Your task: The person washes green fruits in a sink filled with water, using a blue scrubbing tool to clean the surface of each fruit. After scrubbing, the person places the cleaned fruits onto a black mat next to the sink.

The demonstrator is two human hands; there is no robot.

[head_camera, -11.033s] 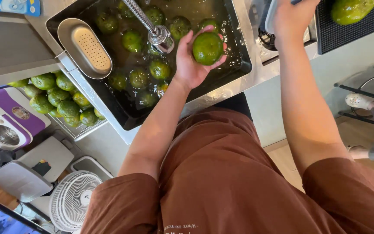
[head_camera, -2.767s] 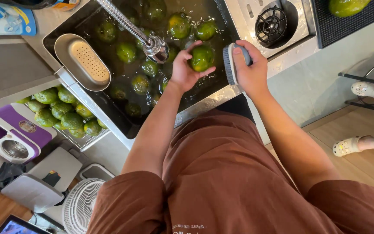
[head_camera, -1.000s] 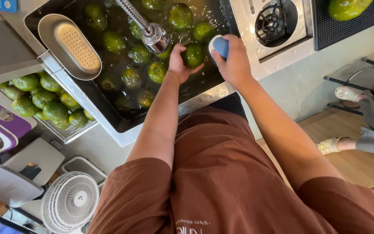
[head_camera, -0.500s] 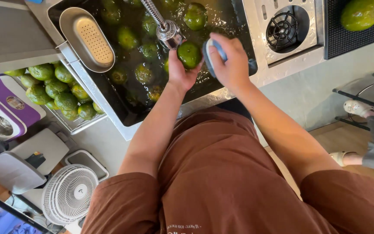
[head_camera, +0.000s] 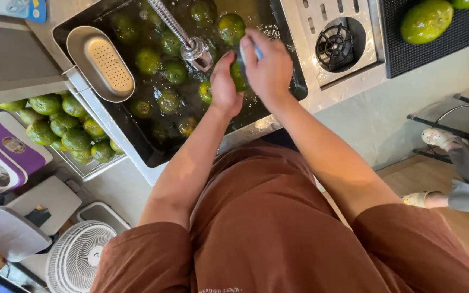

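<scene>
Over a dark sink (head_camera: 147, 154) full of water, my left hand (head_camera: 225, 87) grips a green citrus fruit (head_camera: 238, 76). My right hand (head_camera: 267, 65) presses a blue-handled scrub brush (head_camera: 256, 50) against that fruit; most of the brush is hidden under my fingers. Several more green fruits (head_camera: 161, 76) float in the water. The metal tap head (head_camera: 195, 51) hangs just left of my hands.
A perforated metal strainer (head_camera: 103, 64) rests on the sink's left rim. A wire tray of green fruits (head_camera: 63, 127) sits to the left. On the right are a round drain grate (head_camera: 336, 46) and a black mat (head_camera: 462, 32) with a fruit (head_camera: 425, 20). Another person's feet (head_camera: 435, 135) stand at right.
My right hand came back from the counter with the brush and closed over the fruit held in my left hand. Both hands have shifted slightly over the sink.
</scene>
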